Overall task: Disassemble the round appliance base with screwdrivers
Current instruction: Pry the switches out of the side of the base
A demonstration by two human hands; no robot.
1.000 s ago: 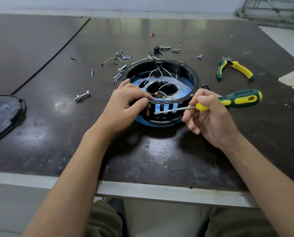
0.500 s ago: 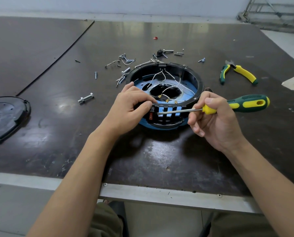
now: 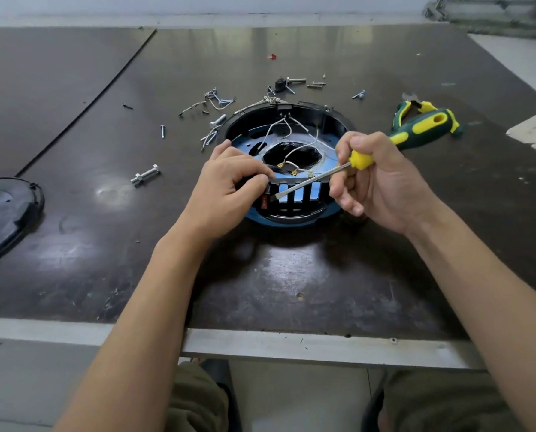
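Head view: the round appliance base point(image 3: 294, 213), a black plastic ring with a slotted near wall, sits on the dark, scuffed worktable point(image 3: 291, 275) a little beyond its near edge, between the two hands. It is open at the top. Inside lies a blue plate point(image 3: 248, 141) with a dark, irregular hole at its middle, and thin white wires point(image 3: 276, 126) with brass end clips run across it from a small black block on the far rim. Blue shows through the slots in the near wall, and a small red switch point(image 3: 264, 202) sits at the left end of that wall.

The left hand point(image 3: 229, 188) has its fingers curled over the near-left rim, with thumb and forefinger pinching there just above the red switch. The right hand point(image 3: 382, 182) is closed round the green-and-yellow flat-blade screwdriver point(image 3: 416, 129) at its yellow collar. The steel shaft slants down to the left, and its tip lies against the slotted wall just beside the switch.

Green-and-yellow pliers point(image 3: 407, 112) lie behind the screwdriver handle. Loose screws and wire bits point(image 3: 216, 101) are scattered past the base, a steel bolt point(image 3: 145, 176) lies to its left, and a black round cover point(image 3: 1, 213) rests at the table's left edge.
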